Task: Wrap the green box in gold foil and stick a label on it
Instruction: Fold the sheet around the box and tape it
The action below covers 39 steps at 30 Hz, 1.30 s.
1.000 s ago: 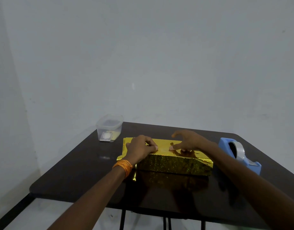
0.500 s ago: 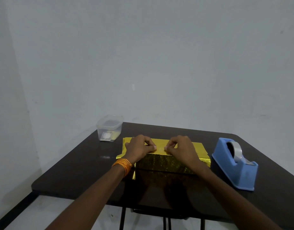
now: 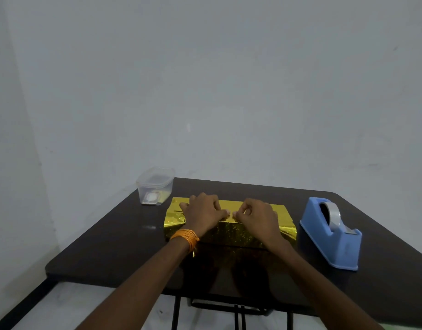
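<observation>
The box is fully covered by gold foil (image 3: 231, 232) and no green shows. It lies flat in the middle of the dark table (image 3: 110, 246). My left hand (image 3: 203, 213), with an orange band at the wrist, rests on the top of the parcel, its bent fingertips holding the foil down at the near top edge. My right hand (image 3: 260, 217) sits beside it on the top, thumb and forefinger pinching the foil at the same edge. The two sets of fingertips almost meet. No label is visible.
A blue tape dispenser (image 3: 336, 239) with a roll of clear tape stands right of the parcel. A clear lidded plastic container (image 3: 155, 186) with small items inside sits at the back left. Foil ends stick out at both sides of the box.
My right hand has drawn back from the far right part of the top to the near edge, close to the left fingertips. The left hand has stayed put.
</observation>
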Each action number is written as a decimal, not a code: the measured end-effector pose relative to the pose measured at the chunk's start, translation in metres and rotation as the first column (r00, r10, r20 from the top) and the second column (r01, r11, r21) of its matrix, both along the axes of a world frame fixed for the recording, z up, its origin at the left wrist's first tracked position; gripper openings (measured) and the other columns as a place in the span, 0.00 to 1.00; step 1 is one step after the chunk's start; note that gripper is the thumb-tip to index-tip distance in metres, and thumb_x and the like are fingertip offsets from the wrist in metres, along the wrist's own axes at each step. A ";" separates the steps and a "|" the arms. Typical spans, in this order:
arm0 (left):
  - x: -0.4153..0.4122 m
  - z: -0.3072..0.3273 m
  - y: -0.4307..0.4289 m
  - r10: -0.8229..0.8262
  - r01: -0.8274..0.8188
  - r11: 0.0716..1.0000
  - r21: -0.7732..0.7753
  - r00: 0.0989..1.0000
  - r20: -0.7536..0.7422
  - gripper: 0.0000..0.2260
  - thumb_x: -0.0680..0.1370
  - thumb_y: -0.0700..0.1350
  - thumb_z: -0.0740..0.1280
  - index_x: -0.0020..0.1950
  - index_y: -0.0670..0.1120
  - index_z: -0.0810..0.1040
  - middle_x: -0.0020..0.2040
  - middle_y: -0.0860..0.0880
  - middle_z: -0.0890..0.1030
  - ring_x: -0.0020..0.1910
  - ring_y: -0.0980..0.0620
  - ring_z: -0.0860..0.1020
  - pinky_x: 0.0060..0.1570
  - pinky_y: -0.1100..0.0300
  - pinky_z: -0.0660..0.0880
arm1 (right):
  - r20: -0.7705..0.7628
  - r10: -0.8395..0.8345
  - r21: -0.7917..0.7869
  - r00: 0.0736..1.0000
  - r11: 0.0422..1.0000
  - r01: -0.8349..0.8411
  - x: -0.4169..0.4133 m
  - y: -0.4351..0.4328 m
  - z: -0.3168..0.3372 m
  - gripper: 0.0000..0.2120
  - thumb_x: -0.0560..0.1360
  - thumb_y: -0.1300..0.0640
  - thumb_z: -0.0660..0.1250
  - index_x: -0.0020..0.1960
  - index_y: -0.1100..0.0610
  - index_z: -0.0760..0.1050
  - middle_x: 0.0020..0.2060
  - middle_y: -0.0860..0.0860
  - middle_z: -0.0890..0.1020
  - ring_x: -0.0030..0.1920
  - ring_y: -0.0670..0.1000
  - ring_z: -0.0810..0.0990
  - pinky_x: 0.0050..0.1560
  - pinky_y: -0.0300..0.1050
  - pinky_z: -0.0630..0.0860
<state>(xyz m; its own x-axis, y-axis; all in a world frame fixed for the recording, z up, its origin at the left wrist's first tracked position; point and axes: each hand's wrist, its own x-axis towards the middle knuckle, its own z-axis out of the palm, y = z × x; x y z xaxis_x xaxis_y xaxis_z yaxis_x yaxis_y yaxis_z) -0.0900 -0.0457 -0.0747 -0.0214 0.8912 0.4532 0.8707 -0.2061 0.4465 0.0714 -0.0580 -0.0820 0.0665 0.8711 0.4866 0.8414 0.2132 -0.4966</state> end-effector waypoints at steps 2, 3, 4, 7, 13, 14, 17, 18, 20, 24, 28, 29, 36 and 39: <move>-0.002 0.001 0.001 -0.004 0.005 0.999 -0.038 1.000 0.022 0.13 0.72 0.61 0.71 0.44 0.53 0.82 0.50 0.53 0.80 0.58 0.47 0.72 0.51 0.51 0.60 | -0.003 -0.009 -0.021 1.000 1.000 0.009 0.008 -0.002 0.000 0.07 0.74 0.46 0.72 0.40 0.46 0.78 0.39 0.43 0.82 0.47 0.48 0.80 0.58 0.56 0.75; -0.002 0.002 0.001 -0.011 0.013 0.999 -0.053 0.999 0.030 0.11 0.72 0.60 0.72 0.45 0.53 0.82 0.51 0.53 0.80 0.59 0.47 0.72 0.52 0.50 0.61 | -0.007 -0.015 -0.031 1.000 0.999 0.015 0.014 -0.003 0.000 0.07 0.75 0.47 0.72 0.40 0.47 0.78 0.40 0.43 0.82 0.48 0.47 0.80 0.59 0.57 0.74; -0.002 0.003 0.001 -0.015 0.018 0.997 -0.069 0.999 0.038 0.10 0.72 0.59 0.72 0.45 0.53 0.82 0.52 0.53 0.81 0.60 0.47 0.72 0.52 0.50 0.61 | -0.011 -0.019 -0.034 1.000 0.999 0.018 0.019 -0.005 0.001 0.07 0.75 0.47 0.72 0.40 0.47 0.78 0.40 0.43 0.82 0.48 0.47 0.80 0.59 0.57 0.74; -0.003 0.005 -0.002 -0.011 0.017 0.995 -0.100 0.998 0.065 0.07 0.73 0.55 0.73 0.46 0.53 0.82 0.52 0.54 0.80 0.61 0.47 0.71 0.52 0.50 0.60 | -0.016 -0.050 -0.012 0.999 0.999 0.050 0.029 -0.010 0.001 0.07 0.75 0.49 0.72 0.40 0.48 0.77 0.38 0.43 0.82 0.46 0.47 0.80 0.59 0.53 0.72; -0.009 0.007 -0.012 -0.047 0.051 0.996 -0.078 0.997 0.059 0.08 0.74 0.50 0.70 0.52 0.55 0.82 0.54 0.54 0.80 0.60 0.49 0.73 0.52 0.51 0.60 | -0.055 -0.029 0.050 0.998 0.998 0.032 0.058 -0.023 0.005 0.10 0.74 0.53 0.72 0.35 0.49 0.76 0.32 0.43 0.80 0.43 0.50 0.80 0.47 0.49 0.76; -0.010 0.008 -0.014 -0.038 0.039 0.999 -0.036 0.998 0.042 0.09 0.73 0.50 0.70 0.53 0.55 0.81 0.54 0.54 0.79 0.60 0.49 0.72 0.53 0.51 0.61 | -0.073 -0.030 0.075 0.997 0.997 0.035 0.065 -0.025 0.008 0.10 0.74 0.54 0.72 0.35 0.49 0.76 0.32 0.44 0.79 0.43 0.52 0.80 0.43 0.46 0.75; 0.001 0.015 -0.021 -0.029 0.024 0.989 0.145 0.999 0.030 0.09 0.73 0.46 0.70 0.52 0.53 0.81 0.53 0.54 0.81 0.58 0.51 0.74 0.54 0.51 0.63 | -0.068 -0.090 0.175 0.994 0.979 0.100 0.090 -0.036 0.025 0.09 0.74 0.55 0.71 0.35 0.50 0.77 0.29 0.44 0.78 0.39 0.51 0.79 0.38 0.44 0.71; 0.010 0.017 -0.022 -0.059 0.048 0.981 0.187 0.997 0.050 0.07 0.73 0.45 0.70 0.51 0.52 0.82 0.51 0.54 0.82 0.57 0.51 0.75 0.54 0.50 0.65 | -0.051 -0.121 0.208 0.991 0.970 0.129 0.101 -0.041 0.031 0.09 0.74 0.55 0.71 0.35 0.51 0.77 0.29 0.44 0.78 0.38 0.51 0.79 0.39 0.45 0.72; 0.033 0.021 -0.026 -0.171 0.141 0.960 0.240 0.979 0.108 0.04 0.74 0.44 0.70 0.47 0.51 0.82 0.47 0.54 0.83 0.53 0.53 0.77 0.55 0.51 0.70 | 0.005 -0.219 0.243 0.976 0.947 0.212 0.125 -0.049 0.039 0.11 0.75 0.56 0.69 0.34 0.52 0.76 0.28 0.46 0.77 0.36 0.52 0.78 0.40 0.47 0.75; 0.093 0.024 -0.037 -0.444 0.393 0.889 0.237 0.867 0.227 0.04 0.75 0.40 0.69 0.45 0.47 0.83 0.44 0.52 0.83 0.45 0.56 0.79 0.47 0.62 0.77 | 0.060 -0.435 0.111 0.899 0.897 0.427 0.171 -0.060 0.036 0.16 0.74 0.58 0.63 0.28 0.58 0.69 0.24 0.54 0.75 0.28 0.51 0.72 0.34 0.45 0.70; 0.157 0.013 -0.037 -0.543 0.536 0.839 0.099 0.808 0.229 0.07 0.73 0.40 0.68 0.47 0.47 0.85 0.42 0.52 0.84 0.41 0.55 0.80 0.44 0.59 0.78 | -0.151 -0.336 -0.135 0.930 0.939 0.317 0.203 -0.072 0.028 0.21 0.74 0.56 0.68 0.29 0.56 0.60 0.24 0.52 0.63 0.28 0.50 0.61 0.30 0.43 0.57; 0.171 0.009 -0.037 -0.559 0.560 0.826 0.068 0.795 0.236 0.07 0.73 0.41 0.69 0.48 0.47 0.85 0.42 0.51 0.84 0.41 0.54 0.81 0.45 0.58 0.79 | -0.212 -0.320 -0.180 0.923 0.942 0.285 0.208 -0.073 0.026 0.20 0.75 0.55 0.69 0.30 0.56 0.62 0.26 0.52 0.64 0.29 0.50 0.61 0.31 0.43 0.57; 0.229 -0.010 -0.037 -0.601 0.630 0.772 -0.081 0.766 0.228 0.15 0.69 0.51 0.79 0.46 0.42 0.82 0.44 0.45 0.84 0.44 0.48 0.81 0.44 0.53 0.77 | -0.644 -0.267 -0.381 0.717 0.925 0.001 0.226 -0.075 0.028 0.10 0.74 0.58 0.73 0.36 0.60 0.78 0.31 0.54 0.72 0.29 0.47 0.64 0.27 0.38 0.60; 0.229 -0.016 -0.034 -0.592 0.626 0.778 -0.061 0.761 0.266 0.16 0.69 0.51 0.79 0.51 0.44 0.84 0.45 0.46 0.84 0.45 0.49 0.81 0.47 0.53 0.79 | -0.680 -0.276 -0.383 0.679 0.924 -0.008 0.228 -0.070 0.024 0.09 0.73 0.60 0.74 0.35 0.60 0.79 0.29 0.53 0.71 0.28 0.47 0.63 0.27 0.40 0.60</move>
